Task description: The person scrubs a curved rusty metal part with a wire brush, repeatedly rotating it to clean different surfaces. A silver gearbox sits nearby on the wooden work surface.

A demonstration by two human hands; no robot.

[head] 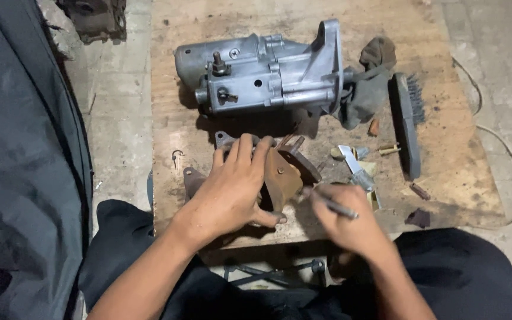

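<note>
Nearest item: your lap, dark trousers [445,261], both knees drawn up to the near edge of the wooden board [469,195].

Your left hand [232,189]: laid palm-down over a rusty brown metal part [282,178], fingers spread across its top and thumb hooked round its near side; it grips and steadies this part. Location of part: near middle of the board, resting on it, just in front of the large motor.

Your right hand [345,222]: closed round a thin dark pointed tool [330,202], held like a pen, tip directed left toward the right face of the rusty part. Whether the tip touches cannot be told; the hand is slightly blurred.

Grey cast-metal starter motor [268,74]: lying on its side across the far half of the board, flanged end to the right, stud terminal facing up.

Dark rag [365,89]: bunched against the flanged end, touching it.

Wire brush [407,121]: long, dark, lying lengthwise on the right of the board, beside the rag.

Small blade [351,163]: light-coloured, between the rusty part and the brush, with small brass-coloured bits [389,149] near it.

Small wire hook [176,156]: alone at the left part of the board.

Thin cable [508,154]: curving over the concrete floor [120,118] at right.

Dark cloth [25,166]: fills the left side of the view.
</note>
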